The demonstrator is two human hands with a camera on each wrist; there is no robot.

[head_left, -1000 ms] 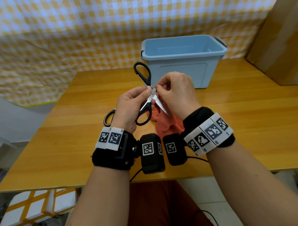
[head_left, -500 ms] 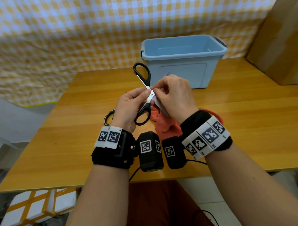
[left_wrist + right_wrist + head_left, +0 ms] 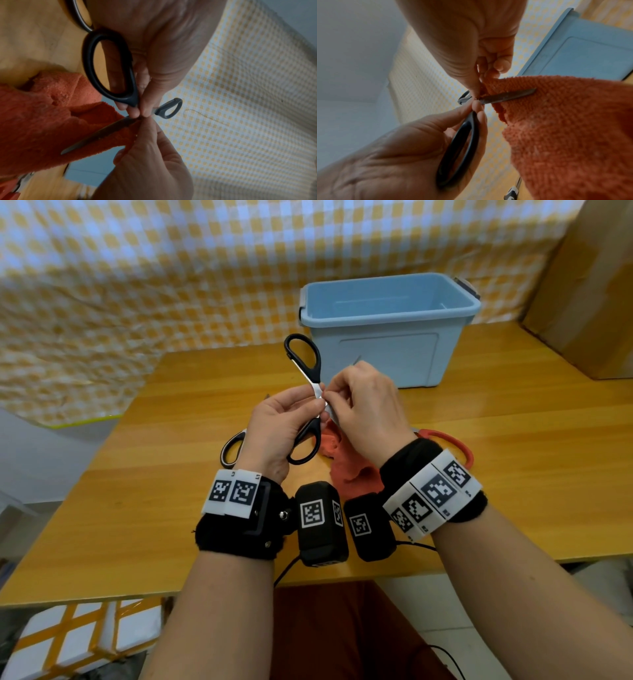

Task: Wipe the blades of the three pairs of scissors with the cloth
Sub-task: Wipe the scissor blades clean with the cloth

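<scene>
My left hand (image 3: 315,402) pinches the black-handled scissors (image 3: 314,426) at the pivot, holding them spread above the table. My right hand (image 3: 334,398) pinches the orange cloth (image 3: 346,470) around one blade right beside the pivot. In the wrist views that blade (image 3: 102,132) (image 3: 506,96) lies bare against the cloth (image 3: 42,128) (image 3: 565,128), which hangs down to the table. A second pair with a black-and-white handle (image 3: 239,435) lies behind my left hand. A red handle (image 3: 442,435) shows behind my right wrist.
A light blue plastic bin (image 3: 387,361) stands open just beyond the hands. A cardboard box (image 3: 589,285) stands at the far right. The wooden table (image 3: 513,457) stretches right and left, with a checked curtain behind it.
Both hands and the scissors have risen slightly. My right wrist has shifted, uncovering the red handle, and less of the blade shows below my right hand.
</scene>
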